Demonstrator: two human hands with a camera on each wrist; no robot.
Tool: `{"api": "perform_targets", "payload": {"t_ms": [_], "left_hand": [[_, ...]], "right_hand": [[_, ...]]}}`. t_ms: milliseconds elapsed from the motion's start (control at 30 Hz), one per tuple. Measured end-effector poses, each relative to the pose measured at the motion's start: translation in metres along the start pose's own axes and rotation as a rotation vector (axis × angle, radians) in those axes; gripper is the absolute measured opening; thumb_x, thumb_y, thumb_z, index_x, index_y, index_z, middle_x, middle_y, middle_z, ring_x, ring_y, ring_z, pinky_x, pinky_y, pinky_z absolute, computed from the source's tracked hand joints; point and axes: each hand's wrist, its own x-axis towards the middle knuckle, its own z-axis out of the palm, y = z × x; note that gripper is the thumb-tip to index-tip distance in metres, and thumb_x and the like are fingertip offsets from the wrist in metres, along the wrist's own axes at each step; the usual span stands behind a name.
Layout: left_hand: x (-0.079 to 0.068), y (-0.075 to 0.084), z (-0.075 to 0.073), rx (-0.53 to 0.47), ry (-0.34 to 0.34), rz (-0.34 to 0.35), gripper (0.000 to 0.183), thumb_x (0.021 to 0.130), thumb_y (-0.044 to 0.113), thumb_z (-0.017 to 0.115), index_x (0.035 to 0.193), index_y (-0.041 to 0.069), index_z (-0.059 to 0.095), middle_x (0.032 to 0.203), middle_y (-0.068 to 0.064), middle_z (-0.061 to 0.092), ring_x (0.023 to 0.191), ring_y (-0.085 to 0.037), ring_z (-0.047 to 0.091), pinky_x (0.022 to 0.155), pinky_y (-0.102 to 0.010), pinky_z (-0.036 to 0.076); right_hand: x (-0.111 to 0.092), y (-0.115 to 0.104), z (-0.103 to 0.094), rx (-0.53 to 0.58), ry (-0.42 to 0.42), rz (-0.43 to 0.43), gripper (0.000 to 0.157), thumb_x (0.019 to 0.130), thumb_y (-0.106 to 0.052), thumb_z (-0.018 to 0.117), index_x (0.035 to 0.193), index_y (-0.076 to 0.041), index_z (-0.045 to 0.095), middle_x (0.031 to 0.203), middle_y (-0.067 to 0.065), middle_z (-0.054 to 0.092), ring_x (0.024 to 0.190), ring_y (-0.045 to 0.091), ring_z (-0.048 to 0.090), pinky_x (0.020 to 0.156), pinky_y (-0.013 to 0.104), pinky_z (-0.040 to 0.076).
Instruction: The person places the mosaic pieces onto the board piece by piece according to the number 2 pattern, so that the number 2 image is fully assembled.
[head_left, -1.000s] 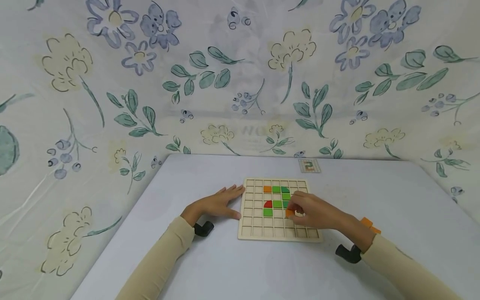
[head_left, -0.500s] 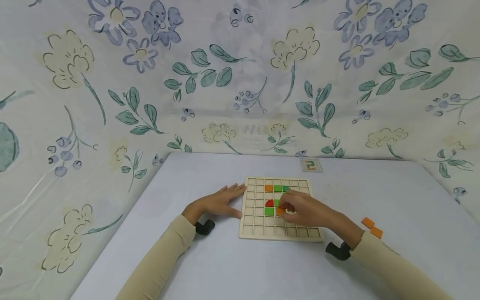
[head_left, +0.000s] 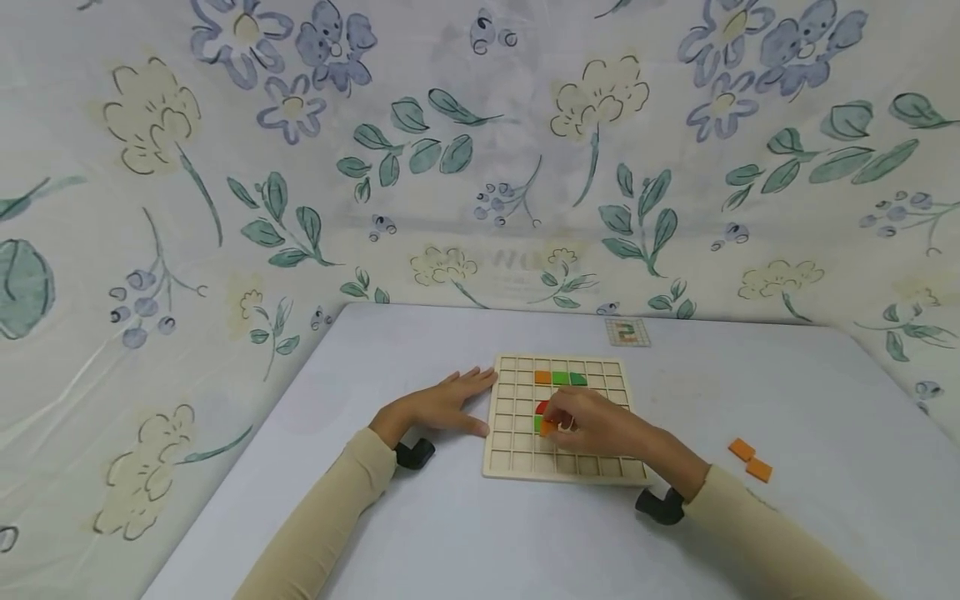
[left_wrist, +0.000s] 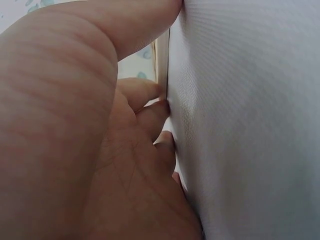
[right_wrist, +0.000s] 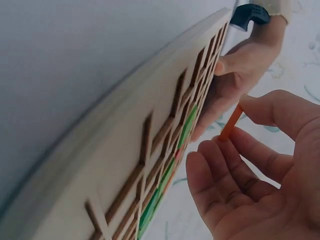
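My right hand [head_left: 600, 423] pinches an orange square tile [right_wrist: 231, 123] between thumb and fingers, just above the wooden grid board [head_left: 501, 465]. In the right wrist view the tile is held edge-on, apart from the board. Set in the far part of the grid are an orange tile [head_left: 543, 377], a green tile [head_left: 560, 378] and a dark green rounded tile [head_left: 577, 379]. A red rounded tile [head_left: 542, 407] and a green tile [head_left: 537, 424] show beside my right fingertips; that hand hides other cells. My left hand [head_left: 435, 407] lies with extended fingers against the board's left edge.
Two loose orange tiles [head_left: 742, 449] lie on the white table [head_left: 420, 533] to the right of the board. A small pattern card [head_left: 627, 332] lies near the table's back edge. A floral curtain [head_left: 480, 167] hangs behind the table.
My right hand has moved left across the board with the orange tile, from the right-hand cells to near the lower green tile. My left hand stays at the board's edge.
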Motion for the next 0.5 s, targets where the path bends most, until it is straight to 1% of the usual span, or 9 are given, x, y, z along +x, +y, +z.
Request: {"api": "perform_targets", "payload": {"t_ms": [200, 500], "left_hand": [[0.0023, -0.0011, 0.0012, 0.004, -0.001, 0.004, 0.1, 0.087, 0.051, 0.072, 0.161, 0.013, 0.016, 0.169, -0.002, 0.012, 0.158, -0.023, 0.001, 0.129, -0.046, -0.001], [0.0011, 0.0011, 0.0, 0.004, -0.005, 0.002, 0.1, 0.087, 0.049, 0.073, 0.161, 0.012, 0.016, 0.169, -0.003, 0.012, 0.158, -0.024, 0.001, 0.129, -0.046, -0.002]], "right_hand": [[0.0027, 0.0021, 0.0083, -0.019, -0.023, 0.014, 0.018, 0.09, -0.023, 0.075, 0.1, -0.009, 0.071, 0.091, -0.005, 0.06, 0.082, 0.008, 0.055, 0.072, 0.018, 0.053], [0.0031, 0.0016, 0.0113, -0.014, -0.018, 0.046, 0.02, 0.089, -0.024, 0.077, 0.1, -0.008, 0.072, 0.091, -0.005, 0.06, 0.082, 0.008, 0.055, 0.072, 0.019, 0.053]]}}
